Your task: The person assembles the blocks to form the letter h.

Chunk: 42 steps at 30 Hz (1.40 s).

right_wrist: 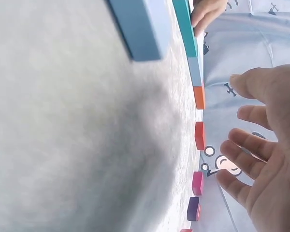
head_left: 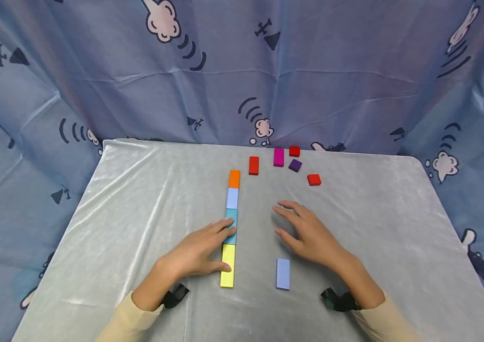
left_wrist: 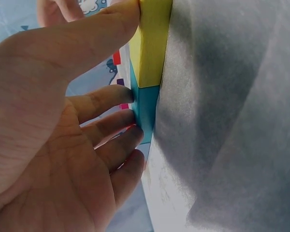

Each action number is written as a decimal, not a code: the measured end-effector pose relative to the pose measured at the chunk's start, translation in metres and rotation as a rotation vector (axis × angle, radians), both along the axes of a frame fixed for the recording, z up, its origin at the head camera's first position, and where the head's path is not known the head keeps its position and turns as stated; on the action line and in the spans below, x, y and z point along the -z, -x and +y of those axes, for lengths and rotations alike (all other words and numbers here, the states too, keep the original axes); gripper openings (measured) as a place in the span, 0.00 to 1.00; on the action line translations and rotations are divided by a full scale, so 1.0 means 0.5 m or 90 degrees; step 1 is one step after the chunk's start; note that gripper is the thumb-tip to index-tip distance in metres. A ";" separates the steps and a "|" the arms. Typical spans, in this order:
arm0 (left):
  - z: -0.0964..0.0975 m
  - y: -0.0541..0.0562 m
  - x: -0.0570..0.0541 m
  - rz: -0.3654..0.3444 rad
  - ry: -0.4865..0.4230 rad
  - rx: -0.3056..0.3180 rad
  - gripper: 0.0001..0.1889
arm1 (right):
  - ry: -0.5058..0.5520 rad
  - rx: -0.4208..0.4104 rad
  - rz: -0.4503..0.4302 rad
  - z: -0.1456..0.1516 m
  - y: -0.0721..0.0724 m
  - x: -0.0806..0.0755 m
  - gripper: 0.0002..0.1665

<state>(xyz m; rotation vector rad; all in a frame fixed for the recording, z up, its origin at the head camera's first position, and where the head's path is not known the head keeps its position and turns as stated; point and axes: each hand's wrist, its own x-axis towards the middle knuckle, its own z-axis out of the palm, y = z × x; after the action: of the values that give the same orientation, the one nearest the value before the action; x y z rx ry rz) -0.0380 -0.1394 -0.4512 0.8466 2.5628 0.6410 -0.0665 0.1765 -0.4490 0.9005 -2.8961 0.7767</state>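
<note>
A straight row of blocks runs away from the person on the cloth: yellow block (head_left: 227,254), teal block (head_left: 232,214), light blue block (head_left: 232,198) and orange block (head_left: 234,179). The left hand (head_left: 201,249) rests along the row's left side, its thumb on the yellow block and its fingertips on the teal one. The left wrist view shows these fingers loosely extended against the blocks. Held above the cloth to the right, the right hand (head_left: 310,235) has spread, slightly bent fingers and nothing in it. Nearest to it lies a periwinkle block (head_left: 282,274), apart from the row.
Toward the back lie a red block (head_left: 253,166), a magenta block (head_left: 279,157), a dark purple block (head_left: 295,165) and two smaller red blocks, one at the far edge (head_left: 294,151), one closer (head_left: 314,180). A blue patterned curtain (head_left: 224,85) hangs behind the grey cloth-covered table (head_left: 395,213).
</note>
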 end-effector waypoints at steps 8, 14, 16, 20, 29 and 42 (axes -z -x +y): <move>0.009 0.006 0.000 -0.002 -0.001 0.010 0.47 | 0.004 0.000 -0.031 0.008 0.058 0.005 0.35; 0.003 0.008 -0.005 -0.002 0.001 -0.004 0.48 | 0.003 0.015 -0.049 0.001 0.115 -0.001 0.36; 0.000 0.010 -0.006 -0.001 0.002 -0.008 0.48 | 0.006 0.017 -0.051 -0.002 0.132 0.000 0.36; -0.003 0.015 -0.007 0.001 0.006 -0.005 0.48 | 0.017 0.024 -0.052 -0.008 0.158 0.007 0.36; 0.008 0.017 -0.006 0.002 0.001 0.010 0.47 | 0.032 0.048 -0.098 -0.021 0.188 0.026 0.37; 0.007 -0.009 -0.002 0.009 -0.004 -0.019 0.47 | -0.005 0.016 -0.101 -0.091 0.255 0.037 0.43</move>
<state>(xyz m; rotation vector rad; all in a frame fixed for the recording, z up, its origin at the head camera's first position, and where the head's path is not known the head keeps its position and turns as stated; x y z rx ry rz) -0.0337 -0.1357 -0.4501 0.8191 2.5919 0.6554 -0.1942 0.1311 -0.4676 0.8391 -3.0407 0.8736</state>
